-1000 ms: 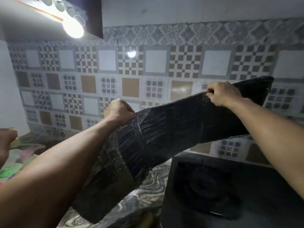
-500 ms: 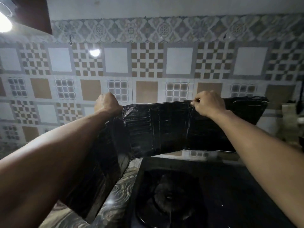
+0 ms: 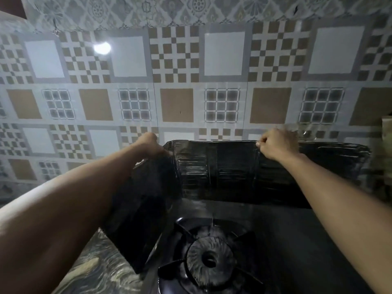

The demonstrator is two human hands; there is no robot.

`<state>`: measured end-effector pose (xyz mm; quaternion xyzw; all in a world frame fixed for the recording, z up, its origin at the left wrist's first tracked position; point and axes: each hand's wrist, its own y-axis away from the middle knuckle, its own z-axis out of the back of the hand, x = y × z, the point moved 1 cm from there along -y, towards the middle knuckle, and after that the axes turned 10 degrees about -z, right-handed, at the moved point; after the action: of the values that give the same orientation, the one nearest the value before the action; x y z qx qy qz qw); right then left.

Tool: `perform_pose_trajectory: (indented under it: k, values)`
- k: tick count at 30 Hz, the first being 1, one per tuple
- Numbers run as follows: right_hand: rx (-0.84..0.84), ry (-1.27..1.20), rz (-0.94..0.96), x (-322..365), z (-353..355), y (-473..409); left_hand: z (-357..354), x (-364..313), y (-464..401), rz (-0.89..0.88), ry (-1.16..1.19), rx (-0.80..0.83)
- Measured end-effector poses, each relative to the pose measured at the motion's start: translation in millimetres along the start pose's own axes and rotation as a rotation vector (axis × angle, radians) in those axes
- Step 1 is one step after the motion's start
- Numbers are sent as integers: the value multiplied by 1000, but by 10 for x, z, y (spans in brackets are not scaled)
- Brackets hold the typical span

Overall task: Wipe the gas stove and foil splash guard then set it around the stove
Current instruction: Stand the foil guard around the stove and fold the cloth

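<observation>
The dark, creased foil splash guard (image 3: pixel 222 172) stands behind the black gas stove (image 3: pixel 286 240), its back panel upright against the tiled wall. One side panel folds forward along the stove's left edge. My left hand (image 3: pixel 149 144) grips the guard's top edge at the left fold. My right hand (image 3: pixel 275 143) grips the top edge right of the middle. The stove's burner (image 3: pixel 210 257) with its pan support sits below in the centre.
A patterned tiled wall (image 3: pixel 176 102) rises behind. A marbled countertop (image 3: pixel 101 270) lies left of the stove. At the far right edge stands a pale, blurred object (image 3: pixel 385 158).
Both hands have lowered the guard and carried it right, from tilted in the air left of the stove to standing behind it. The view has swung right and down.
</observation>
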<state>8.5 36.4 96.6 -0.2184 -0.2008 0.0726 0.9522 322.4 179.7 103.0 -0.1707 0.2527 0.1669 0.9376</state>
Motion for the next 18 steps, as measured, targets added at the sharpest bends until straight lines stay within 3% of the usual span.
perform_pose_trajectory:
  k: [6,14,18]
  values:
    - [28,-24,-103,-212,-250,-47,26,323,83,90,-164,242]
    - [86,5,-205,-251,-459,-50,43,447,166,107,-181,149]
    - [106,0,-207,-210,-559,-76,-92,316,141,134,-64,97]
